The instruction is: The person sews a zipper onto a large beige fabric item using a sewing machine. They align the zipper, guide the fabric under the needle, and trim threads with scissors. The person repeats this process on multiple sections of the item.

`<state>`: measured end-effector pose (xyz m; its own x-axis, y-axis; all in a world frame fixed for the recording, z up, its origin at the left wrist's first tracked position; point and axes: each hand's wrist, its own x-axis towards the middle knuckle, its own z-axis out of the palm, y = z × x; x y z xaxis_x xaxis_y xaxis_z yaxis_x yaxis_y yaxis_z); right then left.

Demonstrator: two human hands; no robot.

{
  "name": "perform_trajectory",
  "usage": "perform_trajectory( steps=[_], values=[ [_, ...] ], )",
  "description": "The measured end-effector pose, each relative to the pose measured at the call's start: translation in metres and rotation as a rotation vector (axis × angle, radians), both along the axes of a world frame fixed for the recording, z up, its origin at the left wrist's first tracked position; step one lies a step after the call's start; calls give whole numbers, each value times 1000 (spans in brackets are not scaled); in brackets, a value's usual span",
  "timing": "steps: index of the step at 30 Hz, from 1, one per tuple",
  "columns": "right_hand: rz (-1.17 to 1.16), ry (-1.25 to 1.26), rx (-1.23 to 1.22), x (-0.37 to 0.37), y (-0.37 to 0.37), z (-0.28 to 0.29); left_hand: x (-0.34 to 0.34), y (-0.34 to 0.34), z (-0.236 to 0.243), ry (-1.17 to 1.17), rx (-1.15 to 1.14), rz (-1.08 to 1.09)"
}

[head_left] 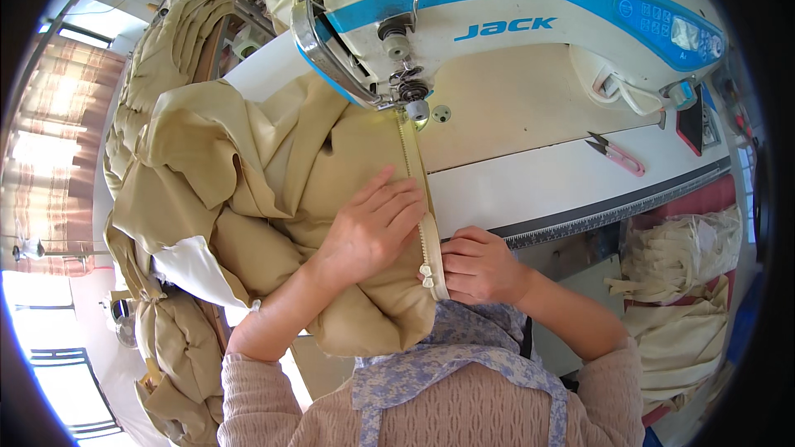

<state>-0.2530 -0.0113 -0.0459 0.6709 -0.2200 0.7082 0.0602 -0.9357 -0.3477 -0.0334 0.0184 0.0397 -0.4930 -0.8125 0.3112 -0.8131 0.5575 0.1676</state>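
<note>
A beige zipper point(428, 236) runs along the edge of a khaki fabric piece point(331, 174), its upper end under the presser foot of a white and blue sewing machine point(513, 0). Fingers stretched out, my left hand point(374, 219) lies on the fabric just left of the zipper teeth. My right hand point(480, 269) has its fingers closed on the zipper tape's outer edge near the lower end, beside the zipper slider point(426, 275). Its fingertips are partly hidden. Most of the khaki fabric is bunched to the left of my left arm.
Pink-handled thread snips point(619, 156) lie on the white table point(513, 182) at the right. A ruler strip point(613, 207) follows the table's front edge. Below it at right sits a clear plastic bag point(683, 252) of beige pieces. More khaki fabric point(178, 41) is heaped at the far left.
</note>
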Motion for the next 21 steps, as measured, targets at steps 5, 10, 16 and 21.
perform_trajectory(
  steps=[5,10,16,21],
  values=[
    [24,10,42,0,-1,7,3,-2,-6,-15,-4,-25],
    [-9,38,48,3,-1,16,6,-5,-9,-40,-42,-48],
    [-39,108,93,16,-14,29,19,-24,-15,2,-120,-66],
    [-97,182,98,31,-31,38,40,-54,-12,-45,-37,-106]
  ],
)
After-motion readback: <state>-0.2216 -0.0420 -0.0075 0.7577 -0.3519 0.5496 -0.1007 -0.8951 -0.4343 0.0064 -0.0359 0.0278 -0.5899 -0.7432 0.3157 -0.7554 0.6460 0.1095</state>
